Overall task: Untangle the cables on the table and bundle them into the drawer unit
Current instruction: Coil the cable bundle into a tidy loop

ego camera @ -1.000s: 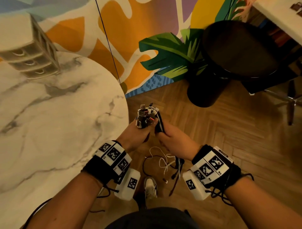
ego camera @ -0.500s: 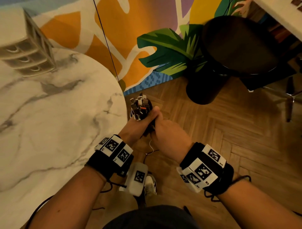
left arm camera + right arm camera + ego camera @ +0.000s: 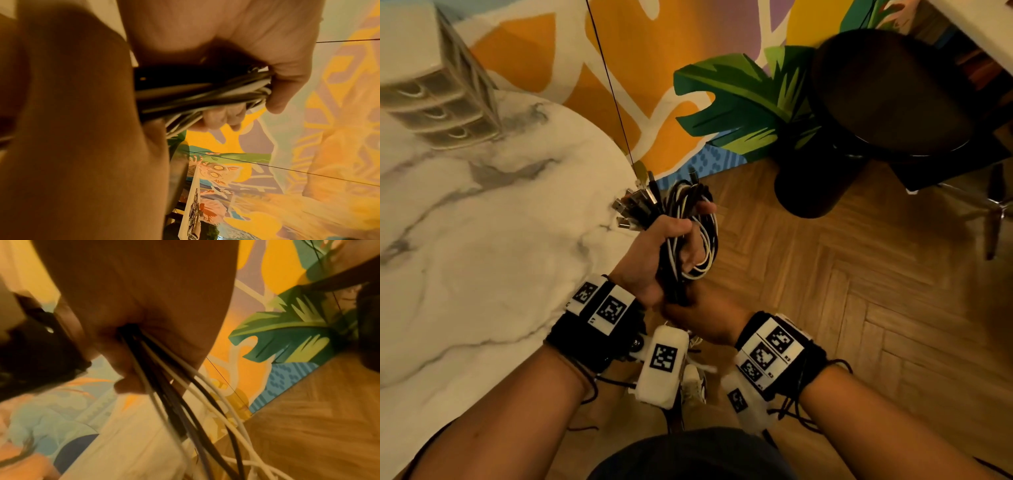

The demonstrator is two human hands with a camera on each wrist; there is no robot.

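Left hand [image 3: 654, 253] fisted round looped black-and-white cable bundle [image 3: 688, 219], metal USB plugs fanning out past marble table's [image 3: 482, 257] edge, right hand [image 3: 705, 318] clenching trailing strands below, drawer unit [image 3: 438, 89] at far corner

left hand [image 3: 236, 40] | fingers [image 3: 287, 84] curled round cables [image 3: 195, 95] | mural wall [image 3: 329, 146] behind

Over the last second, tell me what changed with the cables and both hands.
The left hand has gone from holding only the plug ends to gripping a coil of black and white cables, loops wound around its fingers. The right hand dropped below the left and grips the trailing strands. The loose cables dangling toward the floor are gathered up. The drawer unit stays shut on the marble table.
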